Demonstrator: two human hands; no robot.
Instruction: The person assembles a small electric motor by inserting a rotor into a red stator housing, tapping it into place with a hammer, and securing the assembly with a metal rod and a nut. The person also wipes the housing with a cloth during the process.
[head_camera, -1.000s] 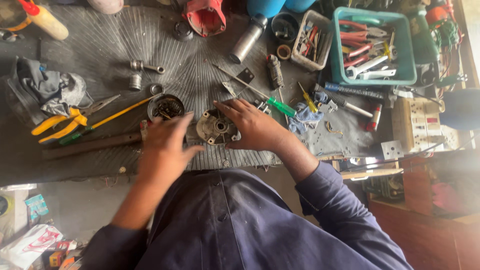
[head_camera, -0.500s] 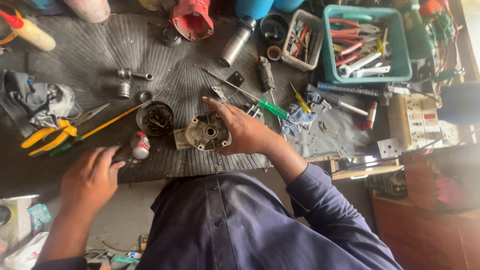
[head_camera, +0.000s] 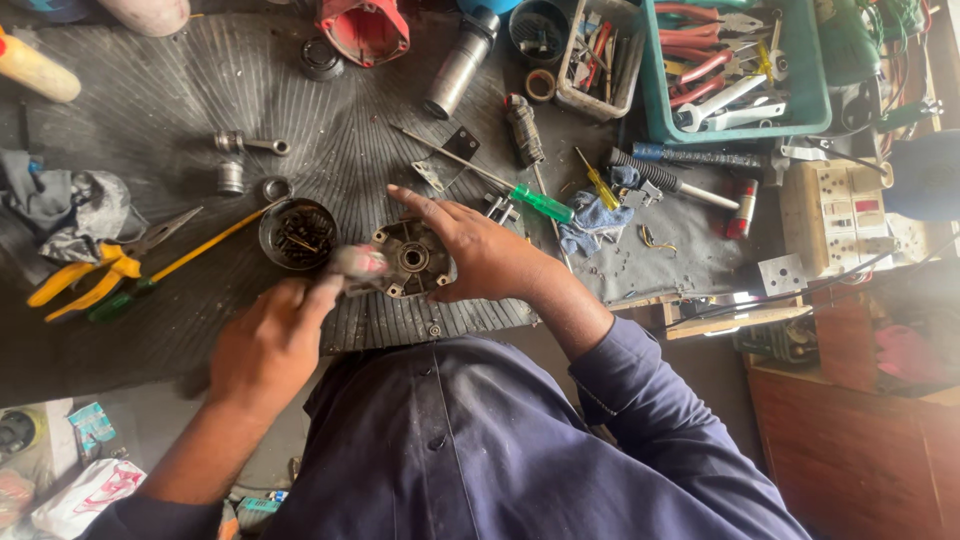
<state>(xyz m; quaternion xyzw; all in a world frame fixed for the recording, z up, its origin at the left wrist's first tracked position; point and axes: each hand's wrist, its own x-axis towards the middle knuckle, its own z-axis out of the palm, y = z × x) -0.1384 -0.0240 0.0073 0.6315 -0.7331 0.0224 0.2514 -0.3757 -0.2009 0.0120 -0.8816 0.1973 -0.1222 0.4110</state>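
Fingers of the right hand spread over the right side of a round grey metal housing, holding it down at frame centre on the ribbed black mat of the worktop. Fingers of the left hand closed on a small blurred object, pinkish-white, set against the housing's left edge; kind of object cannot be told. Round black dish of screws, just left of the housing. Yellow-handled pliers, far left of frame. Grey rag, above the pliers. Green-handled screwdriver, just above the right hand. Blue cloth, right of the screwdriver. Teal tray of hand tools, upper right of frame. Clear bin of small tools, left of the tray. Red plastic casing, top centre. Metal cylinder, right of the casing. Dark blue shirt of the person, lower centre.
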